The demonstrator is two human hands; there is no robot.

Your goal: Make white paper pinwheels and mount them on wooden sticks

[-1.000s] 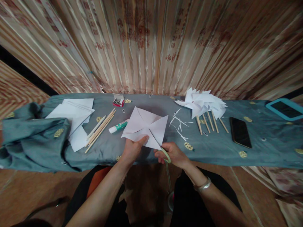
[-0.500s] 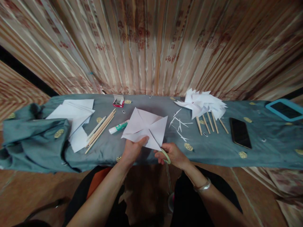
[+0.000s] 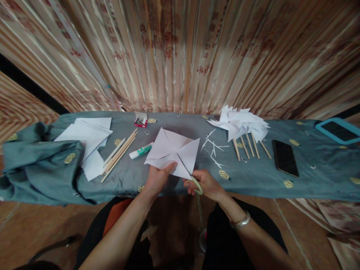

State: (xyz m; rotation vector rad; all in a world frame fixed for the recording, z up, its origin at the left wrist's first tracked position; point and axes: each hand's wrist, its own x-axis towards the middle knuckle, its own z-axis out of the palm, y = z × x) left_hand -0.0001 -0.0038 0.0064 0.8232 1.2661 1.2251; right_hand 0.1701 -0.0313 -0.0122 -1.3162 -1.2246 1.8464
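Note:
A white square of paper [image 3: 184, 147], slit inward from its corners, is held over the table by my left hand [image 3: 160, 177], the thumb lying on top and the other fingers hidden underneath. My right hand [image 3: 204, 183] grips scissors [image 3: 198, 185] by a pale green handle at the paper's lower right corner; the paper hides most of the blades. Thin white paper offcuts [image 3: 214, 148] lie to the right of the sheet. Close to its left edge rests a green and white glue stick [image 3: 141, 150].
Wooden sticks [image 3: 119, 155] and white paper sheets [image 3: 90, 131] lie at left. A small red box [image 3: 140, 120] of metal pins stands behind. Finished paper pinwheels [image 3: 239, 122] on sticks, a black phone [image 3: 285, 158] and a blue-framed tablet [image 3: 339, 130] are at right.
Almost nothing differs. Both hands, the paper and the scissors keep nearly the same place, with the paper's right corner shifted very slightly.

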